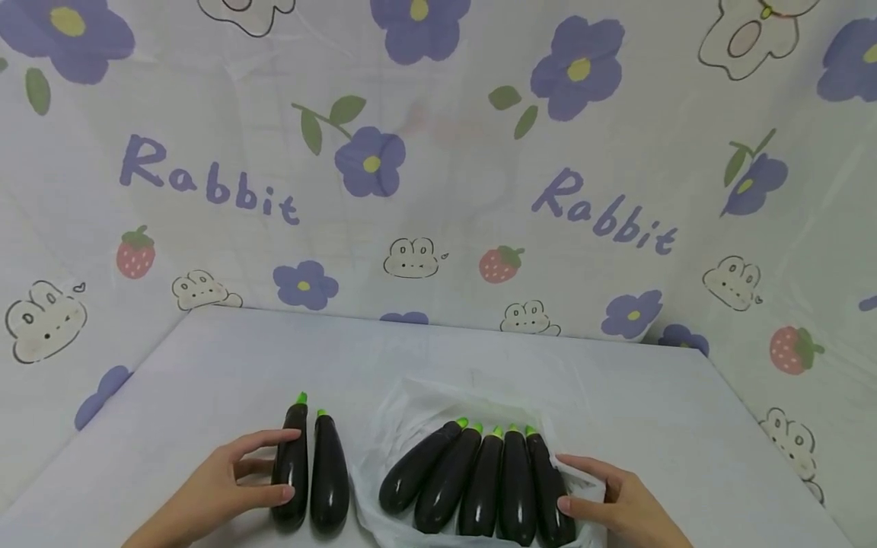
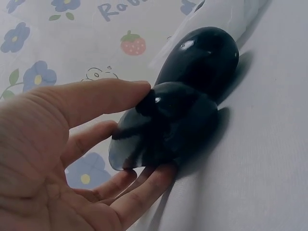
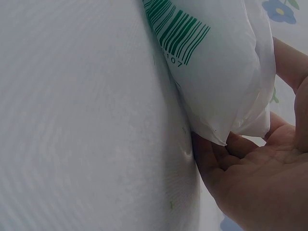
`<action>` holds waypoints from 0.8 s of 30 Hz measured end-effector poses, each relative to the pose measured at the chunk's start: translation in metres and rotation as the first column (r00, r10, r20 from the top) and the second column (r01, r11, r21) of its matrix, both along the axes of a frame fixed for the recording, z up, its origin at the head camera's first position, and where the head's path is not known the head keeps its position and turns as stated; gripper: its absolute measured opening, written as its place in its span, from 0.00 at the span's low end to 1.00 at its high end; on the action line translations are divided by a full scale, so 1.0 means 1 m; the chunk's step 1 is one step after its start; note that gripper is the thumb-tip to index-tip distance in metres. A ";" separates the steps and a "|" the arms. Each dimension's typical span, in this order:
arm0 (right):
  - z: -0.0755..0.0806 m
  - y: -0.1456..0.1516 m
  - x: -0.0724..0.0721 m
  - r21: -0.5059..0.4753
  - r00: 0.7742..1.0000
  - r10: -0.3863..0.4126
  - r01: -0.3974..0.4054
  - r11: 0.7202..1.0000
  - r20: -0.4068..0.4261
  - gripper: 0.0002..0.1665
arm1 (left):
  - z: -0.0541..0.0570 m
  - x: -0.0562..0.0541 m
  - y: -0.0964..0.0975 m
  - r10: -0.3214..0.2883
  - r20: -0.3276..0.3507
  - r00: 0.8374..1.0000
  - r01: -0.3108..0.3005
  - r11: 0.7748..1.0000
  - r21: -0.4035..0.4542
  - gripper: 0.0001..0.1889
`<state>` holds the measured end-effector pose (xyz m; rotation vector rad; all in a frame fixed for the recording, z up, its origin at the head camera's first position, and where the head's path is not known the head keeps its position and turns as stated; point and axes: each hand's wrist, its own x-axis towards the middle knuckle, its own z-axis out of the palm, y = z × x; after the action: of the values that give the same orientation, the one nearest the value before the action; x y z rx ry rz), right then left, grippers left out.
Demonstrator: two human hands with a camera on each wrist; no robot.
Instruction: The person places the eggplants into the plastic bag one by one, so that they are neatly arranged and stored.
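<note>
Two dark, glossy eggplants with bright green stems lie side by side on the white table, left of a white plastic bag. My left hand grips the outer eggplant, thumb and fingertips on its sides. Right beside it is the second eggplant, its round end also showing in the left wrist view. Several more eggplants lie in a row on the open bag, stems pointing away. At the bag's right edge my right hand holds the plastic, thumb over the rightmost eggplant, fingers outside.
The white tabletop reaches back to a hanging cloth printed with flowers, rabbits and strawberries. The same cloth rises along the table's left and right sides. A green barcode is printed on the bag's outside.
</note>
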<state>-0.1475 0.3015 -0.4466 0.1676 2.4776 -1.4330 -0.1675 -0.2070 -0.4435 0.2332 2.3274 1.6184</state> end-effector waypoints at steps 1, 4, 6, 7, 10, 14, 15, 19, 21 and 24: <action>0.000 0.000 0.000 0.009 1.000 -0.008 0.008 1.000 0.002 0.39 | 0.000 0.000 0.000 0.001 -0.001 1.000 -0.001 1.000 0.004 0.36; 0.001 -0.001 0.001 0.009 1.000 -0.012 0.012 1.000 0.004 0.39 | 0.002 0.001 0.000 0.007 -0.004 1.000 -0.007 1.000 0.015 0.36; 0.001 -0.001 0.001 0.011 1.000 -0.013 0.013 1.000 0.007 0.39 | 0.003 0.002 0.001 0.020 -0.015 1.000 -0.019 0.999 0.027 0.37; 0.001 -0.001 0.001 0.013 1.000 -0.013 0.013 1.000 0.007 0.39 | 0.004 0.003 0.001 0.033 -0.015 0.999 -0.032 0.999 0.033 0.37; 0.000 0.001 0.002 0.033 1.000 -0.015 0.015 0.999 0.003 0.39 | 0.007 0.005 0.002 0.074 -0.027 0.997 -0.072 0.996 0.051 0.37; 0.001 0.001 0.002 0.047 1.000 -0.019 0.019 0.999 0.003 0.39 | 0.016 0.009 0.007 0.114 -0.021 0.993 -0.111 0.987 0.115 0.37; 0.001 0.001 0.002 0.045 1.000 -0.016 0.016 0.999 0.001 0.39 | 0.018 0.010 0.008 0.113 -0.021 0.993 -0.109 0.985 0.134 0.37; 0.000 0.002 0.002 -0.021 1.000 0.028 -0.028 0.999 -0.011 0.39 | 0.029 0.014 0.016 0.100 0.018 0.995 -0.101 0.977 0.189 0.37; -0.001 0.003 0.002 -0.050 0.999 0.048 -0.048 0.998 -0.017 0.39 | 0.034 0.015 0.022 0.085 0.032 0.996 -0.090 0.976 0.200 0.37; -0.001 0.003 0.001 -0.048 0.999 0.038 -0.038 0.998 -0.016 0.38 | 0.043 0.016 0.032 0.038 0.039 0.999 -0.046 0.975 0.220 0.36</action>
<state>-0.1463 0.3046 -0.4481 0.0998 2.4416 -1.4825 -0.1516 -0.1750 -0.4009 0.2030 2.1398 1.8872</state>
